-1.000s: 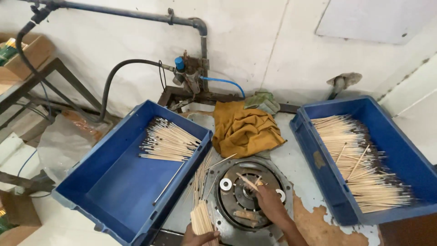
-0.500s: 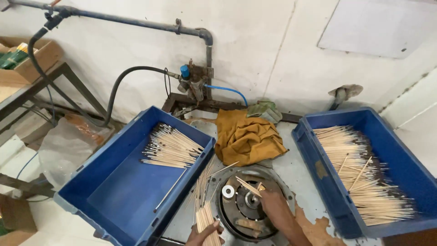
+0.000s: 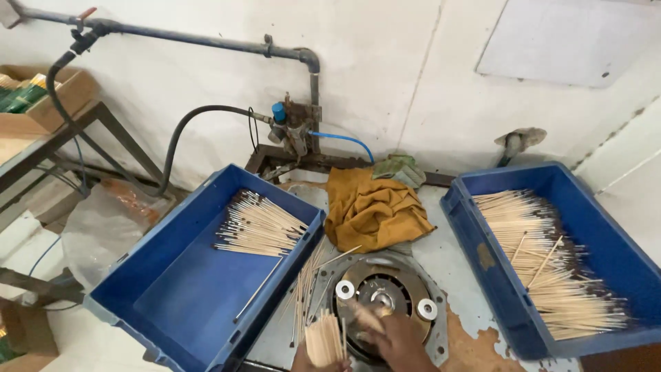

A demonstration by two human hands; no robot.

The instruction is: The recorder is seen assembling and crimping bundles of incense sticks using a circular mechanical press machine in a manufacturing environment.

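The left hand (image 3: 303, 359) appears only at the bottom edge of the view, with its fingers closed around a bundle of wooden sticks (image 3: 325, 341). The bundle stands roughly upright, cut ends facing the camera, just left of the round metal machine disc (image 3: 383, 300).

The right hand (image 3: 396, 339) rests on the lower part of the disc. Its fingers point up and left toward the disc centre, and a single pale stick (image 3: 366, 318) lies at the fingertips; motion blur prevents a clear reading of whether the fingers are pinched on it or only touching it. Two white rollers (image 3: 345, 290) sit on the disc face, one at the left and one at the right of the hub.

Loose sticks (image 3: 305, 286) lie scattered on the metal table (image 3: 456, 265) between the disc and the left blue crate (image 3: 165, 293). That crate holds a small pile of dark-tipped sticks (image 3: 260, 227) in its far corner and one separate stick on its floor. The right blue crate (image 3: 511, 303) holds a larger pile of plain sticks (image 3: 551, 265). A mustard-yellow cloth (image 3: 375, 210) lies behind the disc, between the two crates. Behind the cloth, a valve assembly (image 3: 295, 127) with a black hose (image 3: 189, 127) and a blue tube (image 3: 344, 141) is mounted at the wall.
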